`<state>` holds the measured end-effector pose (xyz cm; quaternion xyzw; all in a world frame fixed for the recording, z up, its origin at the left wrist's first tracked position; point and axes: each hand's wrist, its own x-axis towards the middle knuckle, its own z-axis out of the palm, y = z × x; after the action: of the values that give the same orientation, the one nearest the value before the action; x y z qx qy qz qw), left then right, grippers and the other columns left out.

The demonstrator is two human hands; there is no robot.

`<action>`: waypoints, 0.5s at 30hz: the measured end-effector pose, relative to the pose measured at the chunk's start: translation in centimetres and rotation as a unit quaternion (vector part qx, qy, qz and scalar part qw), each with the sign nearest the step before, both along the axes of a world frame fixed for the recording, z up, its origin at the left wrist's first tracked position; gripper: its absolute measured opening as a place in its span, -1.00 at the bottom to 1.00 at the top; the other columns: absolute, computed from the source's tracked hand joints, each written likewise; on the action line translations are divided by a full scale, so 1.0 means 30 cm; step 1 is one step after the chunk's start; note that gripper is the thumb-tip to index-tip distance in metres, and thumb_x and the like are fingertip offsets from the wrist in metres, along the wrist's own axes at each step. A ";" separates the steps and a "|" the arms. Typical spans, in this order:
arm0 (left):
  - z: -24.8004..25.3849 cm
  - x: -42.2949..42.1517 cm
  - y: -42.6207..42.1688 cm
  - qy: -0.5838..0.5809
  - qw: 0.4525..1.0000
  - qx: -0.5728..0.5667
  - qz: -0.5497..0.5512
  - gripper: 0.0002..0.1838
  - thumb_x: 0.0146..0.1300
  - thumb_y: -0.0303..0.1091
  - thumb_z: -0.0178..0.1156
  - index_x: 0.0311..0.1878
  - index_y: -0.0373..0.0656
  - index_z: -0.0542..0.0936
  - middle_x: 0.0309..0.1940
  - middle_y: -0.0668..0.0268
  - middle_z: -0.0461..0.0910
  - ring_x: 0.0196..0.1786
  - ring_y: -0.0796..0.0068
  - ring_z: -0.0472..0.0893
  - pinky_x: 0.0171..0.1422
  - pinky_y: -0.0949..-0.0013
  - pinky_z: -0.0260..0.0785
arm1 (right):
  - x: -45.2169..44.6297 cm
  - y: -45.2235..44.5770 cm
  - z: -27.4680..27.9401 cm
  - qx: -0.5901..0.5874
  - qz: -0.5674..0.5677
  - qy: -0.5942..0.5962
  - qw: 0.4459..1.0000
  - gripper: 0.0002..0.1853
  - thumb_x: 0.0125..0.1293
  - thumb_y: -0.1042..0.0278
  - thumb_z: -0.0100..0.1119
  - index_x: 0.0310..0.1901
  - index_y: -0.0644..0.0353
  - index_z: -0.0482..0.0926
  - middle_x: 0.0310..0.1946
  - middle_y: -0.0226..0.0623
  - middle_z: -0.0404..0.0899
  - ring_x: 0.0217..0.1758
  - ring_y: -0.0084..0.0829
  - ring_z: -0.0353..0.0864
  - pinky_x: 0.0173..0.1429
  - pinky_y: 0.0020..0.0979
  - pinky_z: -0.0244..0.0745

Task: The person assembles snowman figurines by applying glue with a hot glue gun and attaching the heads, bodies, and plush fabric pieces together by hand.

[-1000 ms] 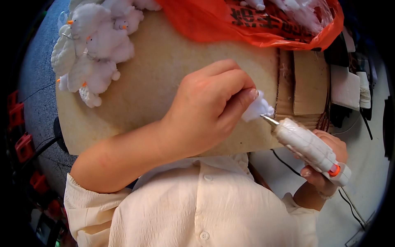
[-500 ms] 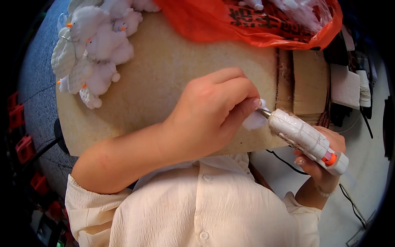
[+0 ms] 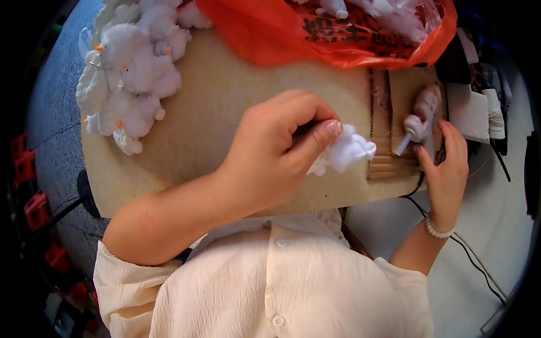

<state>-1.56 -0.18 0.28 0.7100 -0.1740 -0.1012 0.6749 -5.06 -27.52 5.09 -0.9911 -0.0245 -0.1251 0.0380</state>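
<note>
My left hand [image 3: 282, 135] is closed, thumb and fingers pinching a small white fluffy piece [image 3: 346, 151] that looks like part of a plush figure. Its left part is hidden behind my fingers. Over at the right, a white glue gun [image 3: 427, 106] lies on the cardboard with a glue stick poking from its rear end. My right hand [image 3: 449, 160] is beside its near end, thumb and fingers spread apart on either side. Whether the fingers still touch the gun is hard to see.
Several white fluffy birds [image 3: 138, 62] with orange beaks are heaped at the table's left back. A red plastic bag [image 3: 253, 42] holding white pieces lies at the back. Corrugated cardboard [image 3: 389, 163] covers the right edge; white blocks [image 3: 468, 112] and cables [image 3: 479, 262] are beyond.
My right hand has carried the glue gun away from the white piece to the cardboard, and its fingers have opened. My left hand has shifted slightly left, still holding the piece.
</note>
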 end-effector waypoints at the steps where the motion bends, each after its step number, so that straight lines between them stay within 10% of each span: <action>1: 0.004 -0.001 -0.002 0.026 1.000 -0.003 0.000 -0.89 0.33 -0.44 0.11 -0.27 -0.29 0.52 -0.44 0.45 0.46 -0.39 0.73 0.36 -0.34 0.59 0.22 | -0.011 0.046 0.002 0.016 0.012 -0.032 0.999 -0.52 0.06 0.35 0.36 0.03 0.26 0.49 -0.08 -0.17 0.52 -0.09 -0.35 0.53 0.02 -0.34 0.41; 6: 0.019 -0.004 -0.015 0.101 0.995 -0.015 -0.012 -0.88 0.34 -0.40 0.11 -0.26 -0.27 0.52 -0.46 0.51 0.43 -0.40 0.78 0.31 -0.36 0.63 0.17 | -0.060 0.268 -0.046 0.401 0.117 0.014 0.909 -0.49 0.04 0.41 0.36 0.08 0.24 0.49 -0.05 -0.18 0.53 -0.13 -0.41 0.53 -0.13 -0.46 0.44; 15: -0.005 -0.003 -0.013 -0.064 0.998 0.001 -0.005 -0.96 0.24 -0.53 0.17 -0.30 -0.30 0.54 -0.39 0.35 0.49 -0.40 0.64 0.42 -0.35 0.57 0.25 | -0.044 0.334 -0.125 0.498 0.078 0.067 0.861 -0.65 0.07 0.51 0.30 -0.06 0.29 0.55 -0.29 -0.31 0.53 -0.38 -0.56 0.48 -0.35 -0.56 0.39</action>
<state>-1.65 -0.58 0.12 0.7145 -0.2200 -0.0592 0.6615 -6.37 -17.50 1.32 -0.8410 -0.0333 -0.0505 0.5376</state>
